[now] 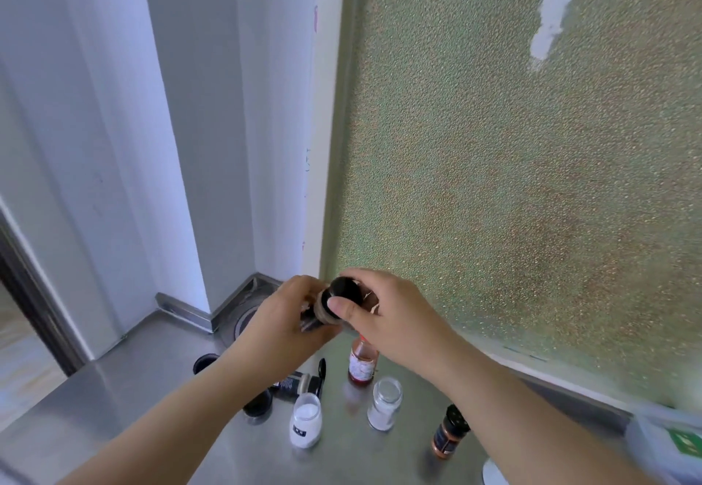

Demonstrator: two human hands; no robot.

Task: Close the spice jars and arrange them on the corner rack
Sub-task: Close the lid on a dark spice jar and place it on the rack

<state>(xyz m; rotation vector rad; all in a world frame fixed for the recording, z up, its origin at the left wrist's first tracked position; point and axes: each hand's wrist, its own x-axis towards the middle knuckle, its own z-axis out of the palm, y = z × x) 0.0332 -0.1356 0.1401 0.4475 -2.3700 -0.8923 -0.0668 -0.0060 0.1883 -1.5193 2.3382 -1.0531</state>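
Your left hand (283, 319) clamps the jar (321, 311) body; your right hand (383, 313) pinches its black cap (345, 290), probably mid-twist. Small, rigid, likely smooth glass: hold the body low. Jar sits above the steel counter (133, 389), near the frosted window (513, 180); clear room left.

**Backdrop around the steel counter**

Stainless steel counter (114, 401) with raised back edge, meeting white wall panels (114, 123) at the corner. Frosted, pebbled green glass pane (513, 180) to the right, white smear (549, 9) near its top. Dark door frame (34, 294) at far left. Blurred white container with green label (672, 441) at lower right.
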